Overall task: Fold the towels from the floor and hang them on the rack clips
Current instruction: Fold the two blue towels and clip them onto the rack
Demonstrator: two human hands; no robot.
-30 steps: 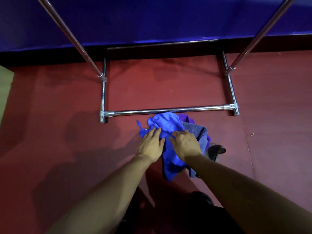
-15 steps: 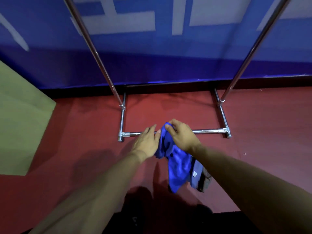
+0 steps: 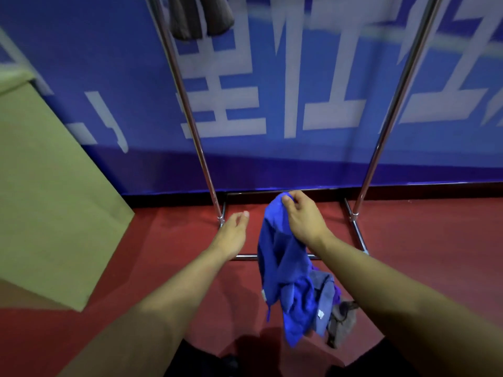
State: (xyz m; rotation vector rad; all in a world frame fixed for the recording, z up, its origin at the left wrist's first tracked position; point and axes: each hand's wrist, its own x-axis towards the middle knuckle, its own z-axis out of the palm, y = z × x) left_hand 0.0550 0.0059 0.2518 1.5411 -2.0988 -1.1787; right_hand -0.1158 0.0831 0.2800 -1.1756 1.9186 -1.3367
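I am looking down my own two bare arms toward a red floor and a blue banner wall. My right hand pinches the top edge of a bright blue towel, which now hangs free in the air; a second ago it lay bunched on the floor under both palms. My left hand has let go and floats just beside it, fingers loosely curled and empty. Below, a small pile of towels, grey and purple, remains on the floor. The chrome rack stands directly ahead, with a dark towel already hanging near the top. I judge that folding comes next, with my left hand taking another edge.
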